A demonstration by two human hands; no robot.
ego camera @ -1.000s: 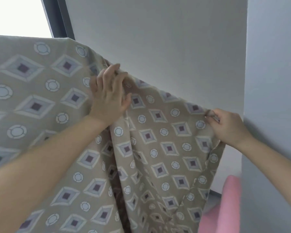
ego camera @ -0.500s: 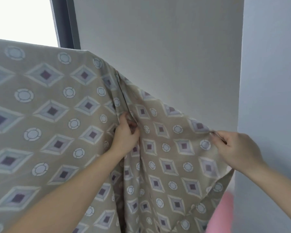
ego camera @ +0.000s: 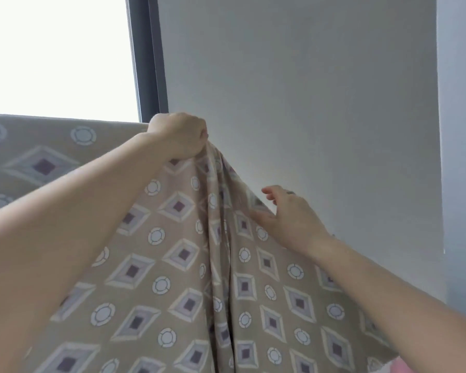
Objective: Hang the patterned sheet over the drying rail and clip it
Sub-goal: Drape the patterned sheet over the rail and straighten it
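The patterned sheet is beige with grey diamonds and white rings, and it fills the lower part of the head view. My left hand is raised and shut on a gathered bunch of the sheet at its highest point. My right hand lies lower and to the right, fingers spread, resting against the sheet's sloping upper edge. The drying rail is hidden under the fabric. No clip is visible.
A bright window with a dark frame stands at the upper left. A plain grey wall is behind the sheet, and a wall corner juts out at the right. Something pink shows at the bottom right.
My left hand has gone up from the middle of the sheet and now bunches the cloth at the top. My right hand has let go of the sheet's corner and moved left with fingers spread.
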